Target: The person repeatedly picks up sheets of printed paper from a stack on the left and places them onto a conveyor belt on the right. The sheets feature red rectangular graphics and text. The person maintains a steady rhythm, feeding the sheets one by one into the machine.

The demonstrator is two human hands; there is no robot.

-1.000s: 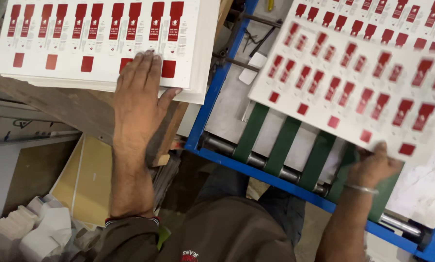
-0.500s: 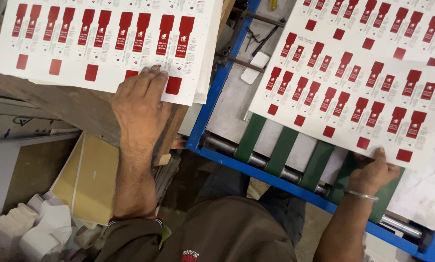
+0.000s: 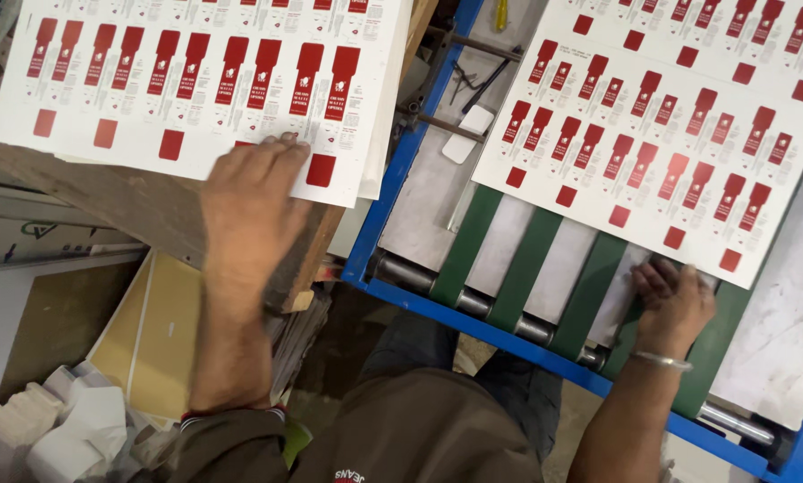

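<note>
- Left hand [image 3: 249, 201] lies flat, palm down, on the near edge of the stack of printed sheets [image 3: 195, 80] — fingers spread and released, pressing rather than gripping; probably pinning or fanning the top sheet.
- Stack sits on a wooden bench [image 3: 106, 201] just left of the blue frame [image 3: 401, 170] of the machine, near edge overhanging a little, so sheets are within easy reach of the feed.
- Right hand [image 3: 674, 300] is at the near edge of the single sheet [image 3: 670, 125] lying on the machine; fingers curled at that edge, seemingly pinching it — grip itself not clear.
- That sheet rests on the green belts [image 3: 526, 268], which run over a roller [image 3: 473, 300] at the near end.
- Sheet's long axis runs left to right across the belts, skewed: right end drops closer to the person. Red label strips point roughly away from the person.
- Stack's long axis also runs left to right, slightly tilted.
- A yellow-handled tool [image 3: 501, 13] lies at the far end of the machine bed.
</note>
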